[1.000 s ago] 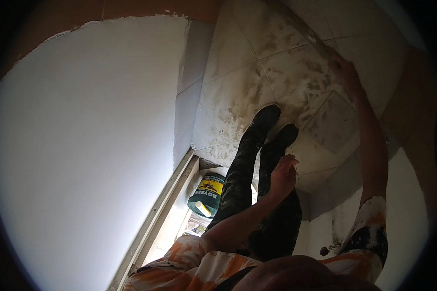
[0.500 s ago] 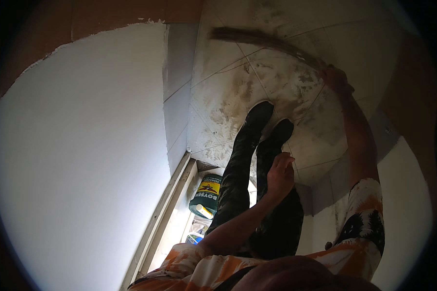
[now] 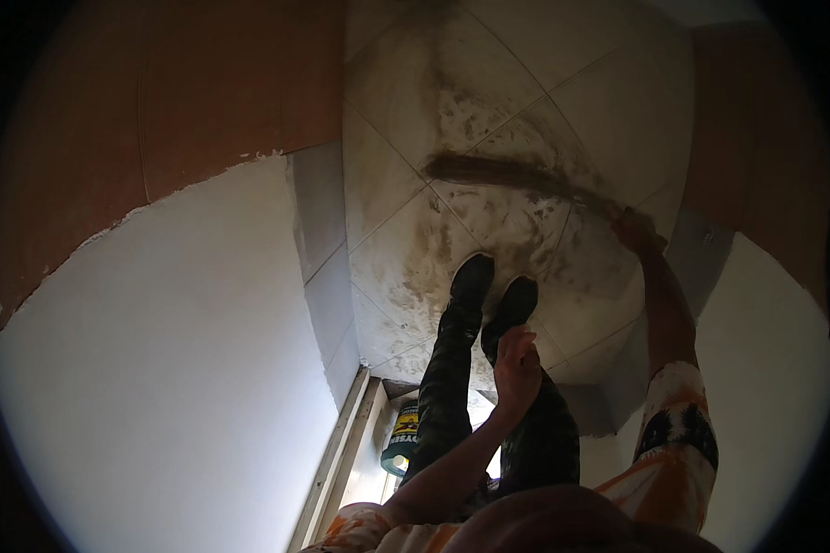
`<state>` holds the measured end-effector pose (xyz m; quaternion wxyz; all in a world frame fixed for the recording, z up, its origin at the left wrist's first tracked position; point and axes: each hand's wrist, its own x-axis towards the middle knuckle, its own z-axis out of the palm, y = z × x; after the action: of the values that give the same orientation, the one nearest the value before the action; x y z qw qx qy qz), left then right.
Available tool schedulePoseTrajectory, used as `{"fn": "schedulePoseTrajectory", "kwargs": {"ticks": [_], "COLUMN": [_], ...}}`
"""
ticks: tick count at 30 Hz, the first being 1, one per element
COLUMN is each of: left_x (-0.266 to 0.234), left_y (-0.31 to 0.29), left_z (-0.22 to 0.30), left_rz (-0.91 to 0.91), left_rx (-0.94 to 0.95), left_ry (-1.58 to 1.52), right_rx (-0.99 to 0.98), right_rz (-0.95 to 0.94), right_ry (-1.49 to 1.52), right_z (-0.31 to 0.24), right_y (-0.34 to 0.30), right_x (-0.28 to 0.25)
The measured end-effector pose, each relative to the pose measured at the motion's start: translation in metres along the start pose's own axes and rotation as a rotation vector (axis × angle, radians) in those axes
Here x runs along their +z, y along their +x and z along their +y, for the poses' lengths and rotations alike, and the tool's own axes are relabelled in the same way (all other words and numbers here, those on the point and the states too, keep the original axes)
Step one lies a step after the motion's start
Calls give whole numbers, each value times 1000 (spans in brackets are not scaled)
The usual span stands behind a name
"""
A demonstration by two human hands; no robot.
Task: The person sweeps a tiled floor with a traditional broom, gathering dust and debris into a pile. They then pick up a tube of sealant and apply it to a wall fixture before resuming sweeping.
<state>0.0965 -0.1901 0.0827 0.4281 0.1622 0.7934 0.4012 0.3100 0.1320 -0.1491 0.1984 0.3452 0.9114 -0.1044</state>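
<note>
My right hand (image 3: 636, 232) is closed round the narrow end of a dark brown broom (image 3: 493, 172). The broom reaches leftward from it across the dusty tiled floor (image 3: 387, 157), ahead of my dark shoes; its wide end is slightly blurred. Loosely curled, my left hand (image 3: 518, 369) hangs in front of my legs, near the right shoe, and no object shows in its fingers. Dark dirt and pale smears lie on the tiles around the broom.
White lower walls with brown upper parts (image 3: 240, 83) flank the floor on both sides. Grey tile strips run along their bases. Behind my legs is a doorway with a wooden frame (image 3: 346, 452), where a dark green paint bucket (image 3: 399, 447) stands.
The view has tilted up, so more floor shows ahead and the bucket sits lower. My right hand has swept the broom nearer to my shoes. The left hand stays curled by my legs.
</note>
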Motion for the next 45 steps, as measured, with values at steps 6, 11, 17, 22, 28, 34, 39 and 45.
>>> {"fn": "schedulePoseTrajectory", "kwargs": {"ticks": [6, 11, 17, 22, 28, 34, 39, 45], "left_x": [3, 7, 13, 13, 13, 20, -48, -150], "left_y": [-5, -9, -11, -9, -11, -16, 16, 63], "left_z": [-4, -8, -5, -9, -14, -9, 31, -18], "left_rz": [-48, -40, -15, -27, -72, -131, -191, -53], "left_rx": [10, 9, 81, -4, 43, 22, 72, 159], "left_ry": [100, 139, 159, 58, 76, 34, 10, 259], "right_rx": [231, 271, 117, 134, 558, 688, 1151, 1805], "right_rz": [-30, 106, 45, -218, -133, 213, 302, 656], "right_ry": [65, 427, 633, 159, 302, 834, 1335, 1615], "right_z": [26, -20, -86, -26, 84, -37, -241, -379], "right_y": [139, 189, 52, -83, -36, 4, -76, -80], "right_x": [-57, -116, -74, 0, -16, -65, -66, -4]}}
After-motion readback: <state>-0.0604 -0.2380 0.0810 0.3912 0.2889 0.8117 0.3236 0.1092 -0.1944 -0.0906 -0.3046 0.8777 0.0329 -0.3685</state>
